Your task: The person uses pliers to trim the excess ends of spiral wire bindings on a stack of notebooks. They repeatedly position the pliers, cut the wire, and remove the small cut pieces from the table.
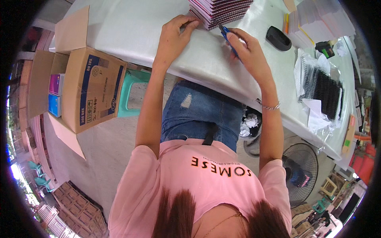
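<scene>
A stack of coil-bound notebooks (216, 11) with dark spiral bindings and reddish and white page edges lies on the table at the top of the view. My left hand (173, 37) is at its near left corner, thumb and forefinger bent together against the edge. In my right hand (248, 49) is a pair of blue-handled pliers (225, 31), gripped by the handles. Their dark jaws point at the bound side of the stack, close to the corner. Whether the jaws touch a coil, I cannot tell.
On the white-covered table (206, 63), a black oval tray (278, 38) sits right of my hand. Beyond are stacked clear sheets (320, 22) and black binding coils (321, 89). An open carton (99, 87), a green stool (131, 93) and a fan (299, 172) stand around me.
</scene>
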Tool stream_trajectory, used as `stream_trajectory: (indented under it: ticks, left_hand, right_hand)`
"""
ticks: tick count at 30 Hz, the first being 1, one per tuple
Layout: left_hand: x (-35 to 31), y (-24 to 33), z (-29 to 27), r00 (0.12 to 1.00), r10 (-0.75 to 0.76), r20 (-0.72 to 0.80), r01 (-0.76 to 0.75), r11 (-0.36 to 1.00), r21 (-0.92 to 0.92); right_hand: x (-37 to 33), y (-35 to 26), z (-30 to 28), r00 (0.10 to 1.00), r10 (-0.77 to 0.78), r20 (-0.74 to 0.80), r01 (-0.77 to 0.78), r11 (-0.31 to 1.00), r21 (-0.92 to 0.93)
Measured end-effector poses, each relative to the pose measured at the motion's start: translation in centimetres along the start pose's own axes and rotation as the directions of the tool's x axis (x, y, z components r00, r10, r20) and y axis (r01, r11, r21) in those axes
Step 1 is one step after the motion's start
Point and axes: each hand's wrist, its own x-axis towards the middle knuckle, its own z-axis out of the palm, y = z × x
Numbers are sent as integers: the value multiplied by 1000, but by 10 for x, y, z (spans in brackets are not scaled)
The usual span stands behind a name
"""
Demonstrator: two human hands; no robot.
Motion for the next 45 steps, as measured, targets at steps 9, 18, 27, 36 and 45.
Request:
stream_trajectory:
  ticks: [9, 18, 27, 36, 45]
  left_hand:
    - [-2, -8, 4, 1000, 3, -22, -4, 999, -32]
    - [-3, -9, 5, 999, 13, -33, -14, 1000, -22]
    - [-3, -11, 6, 999, 25, -35, -26, 999, -28]
    - [-4, -8, 3, 999, 19, -37, -21, 998, -53]
    - [-4, -8, 4, 998, 27, -51, -30, 997, -66]
  right_hand:
    - [-9, 36, 31, 778, -584, -231, 308, 675, -671]
    - [-5, 35, 33, 760, -620, -197, 318, 619, -718]
    - [6, 0, -1, 1000, -6, 23, 6, 1000, -15]
    - [-16, 30, 35, 827, -518, -218, 232, 668, -707]
    - [-8, 32, 41, 781, -592, -200, 296, 632, -716]
